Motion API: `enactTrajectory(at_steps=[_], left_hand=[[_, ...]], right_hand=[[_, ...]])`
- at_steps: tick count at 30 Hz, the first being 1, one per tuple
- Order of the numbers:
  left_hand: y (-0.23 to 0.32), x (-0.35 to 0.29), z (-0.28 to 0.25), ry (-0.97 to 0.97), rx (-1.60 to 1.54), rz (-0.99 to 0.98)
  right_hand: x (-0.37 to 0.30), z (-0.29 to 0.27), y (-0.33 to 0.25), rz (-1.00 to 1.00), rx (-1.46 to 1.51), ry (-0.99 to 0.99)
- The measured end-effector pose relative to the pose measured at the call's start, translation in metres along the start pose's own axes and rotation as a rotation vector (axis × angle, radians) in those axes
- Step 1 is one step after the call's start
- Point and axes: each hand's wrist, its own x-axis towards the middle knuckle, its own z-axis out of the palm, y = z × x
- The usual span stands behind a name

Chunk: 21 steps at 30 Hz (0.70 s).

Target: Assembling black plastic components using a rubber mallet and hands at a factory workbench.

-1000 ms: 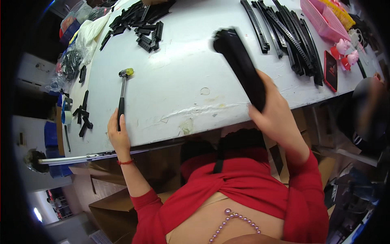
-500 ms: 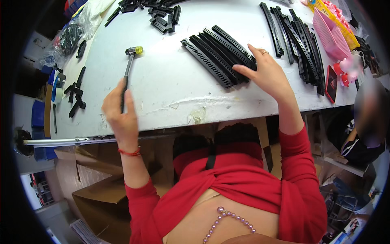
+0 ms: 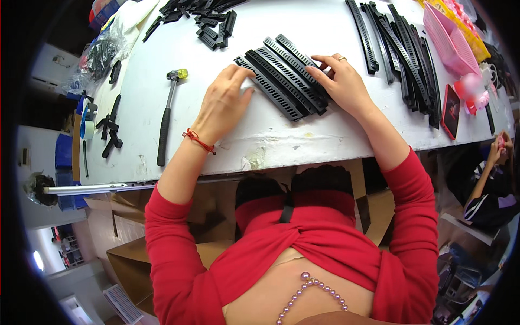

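the right hand hides part of the slotted black strips; the heap of short black pieces is cut off by the view's upper edge; a pink figurine is blurred.

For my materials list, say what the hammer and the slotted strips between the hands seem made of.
Hammer: shiny, silvery shaft suggests metal; matte black grip, likely rubber; glossy yellow face, likely plastic. Slotted strips: probably black moulded plastic, semi-gloss, given their pale sheen and repeated slots, though coated metal is possible.

Fingers flank black slotted strips (a hammer lies nearby).
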Motion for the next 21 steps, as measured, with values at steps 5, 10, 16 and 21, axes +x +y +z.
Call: enactTrajectory(at_steps=[5,10,16,21], left_hand=[[-0.010,0.012,0.005,0.090,0.093,0.047],[-0.005,0.018,0.012,0.030,-0.019,-0.136],[-0.005,0.024,0.024,0.096,-0.251,-0.310],[-0.028,0.045,0.037,-0.004,-0.629,-0.127]], right_hand=[[-0.002,0.005,-0.005,0.015,0.058,0.104],[-0.006,0.003,-0.011,-0.054,-0.122,0.126],[-0.010,0.006,-0.013,0.040,0.306,-0.051],[-0.017,0.008,-0.026,0.040,0.499,-0.308]])
